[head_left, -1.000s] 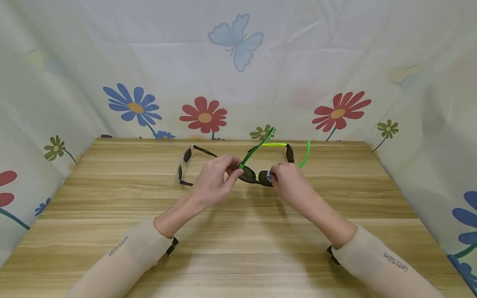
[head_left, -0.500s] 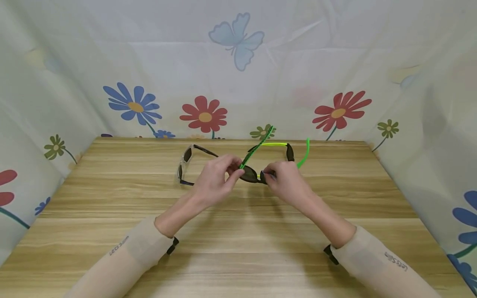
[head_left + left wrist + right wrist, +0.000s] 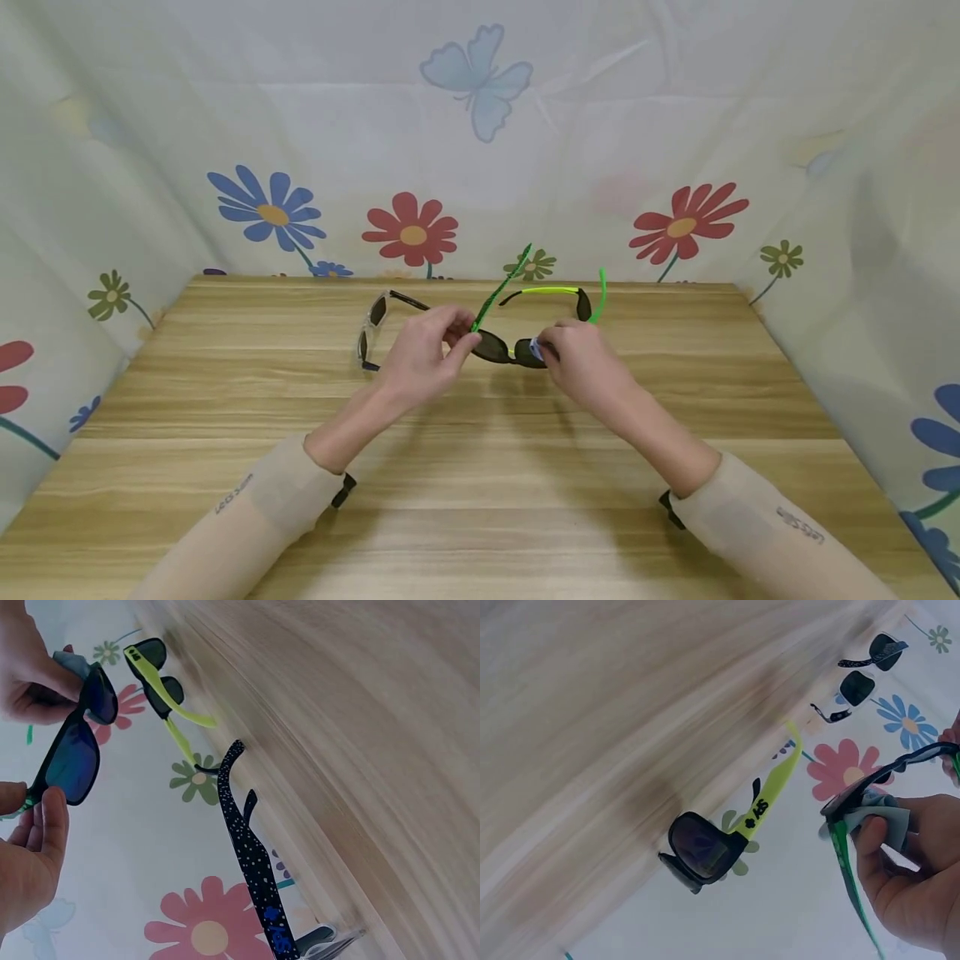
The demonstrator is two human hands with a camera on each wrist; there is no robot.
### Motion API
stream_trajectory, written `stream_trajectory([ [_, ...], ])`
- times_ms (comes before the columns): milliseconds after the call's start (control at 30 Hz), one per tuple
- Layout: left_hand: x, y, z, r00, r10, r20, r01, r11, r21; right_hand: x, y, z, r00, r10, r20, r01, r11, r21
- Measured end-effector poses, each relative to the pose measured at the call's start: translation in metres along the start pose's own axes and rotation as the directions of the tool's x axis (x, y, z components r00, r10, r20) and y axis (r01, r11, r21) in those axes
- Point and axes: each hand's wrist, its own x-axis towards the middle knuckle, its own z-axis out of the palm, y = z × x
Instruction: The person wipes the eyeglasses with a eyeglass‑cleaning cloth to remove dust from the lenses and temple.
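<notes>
Black-framed sunglasses (image 3: 492, 346) with green arms are held up over the table in front of me, lenses toward me. My left hand (image 3: 422, 357) pinches them at the left hinge, thumb in front and fingers behind. A small pale blue cloth (image 3: 891, 817) is pinched in my right hand (image 3: 594, 365), folded around the right lens. In the left wrist view the lenses shine blue-green, and the cloth (image 3: 71, 663) shows at the far lens's edge. Both green arms stand unfolded, pointing away from me.
Behind the held pair, sunglasses with yellow arms (image 3: 551, 290) rest on the wooden table (image 3: 480, 500). At the left lie clear-framed sunglasses (image 3: 377, 312) with dark speckled arms, partly behind my left hand. A flower-printed curtain (image 3: 337, 125) borders the table's back and sides.
The held sunglasses and my left hand have shifted slightly left. My right hand moved inward over the right lens, then back outward, bringing the cloth into view again.
</notes>
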Motion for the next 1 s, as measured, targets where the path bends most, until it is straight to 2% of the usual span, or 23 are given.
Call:
stream_trajectory([
  [233,0.000,-0.005,-0.004,0.999,-0.038,-0.022,0.038,0.999,-0.013,-0.004,0.005,-0.003,0.987,-0.113,-0.117,0.114,0.994,0.001],
  [367,0.000,-0.008,-0.008,0.998,-0.053,-0.042,0.053,0.999,-0.003,-0.005,0.012,-0.005,0.963,-0.226,-0.147,0.221,0.974,-0.048],
  [467,0.001,-0.010,-0.009,0.997,-0.064,-0.050,0.064,0.998,0.002,-0.007,0.018,-0.006,0.934,-0.325,-0.150,0.309,0.943,-0.119],
  [567,0.001,-0.013,-0.010,0.996,-0.065,-0.053,0.065,0.998,0.002,-0.010,0.024,-0.006,0.903,-0.405,-0.140,0.377,0.907,-0.188],
  [667,0.002,-0.015,-0.010,0.996,-0.066,-0.055,0.067,0.998,0.010,-0.012,0.027,-0.005,0.886,-0.449,-0.117,0.417,0.880,-0.227],
  [833,0.003,-0.016,-0.011,0.996,-0.073,-0.053,0.074,0.997,0.033,-0.015,0.029,-0.003,0.877,-0.475,-0.068,0.453,0.866,-0.212],
  [1000,0.004,-0.015,-0.013,0.997,-0.066,-0.038,0.069,0.996,0.058,-0.018,0.029,-0.004,0.882,-0.471,0.005,0.464,0.868,-0.176],
])
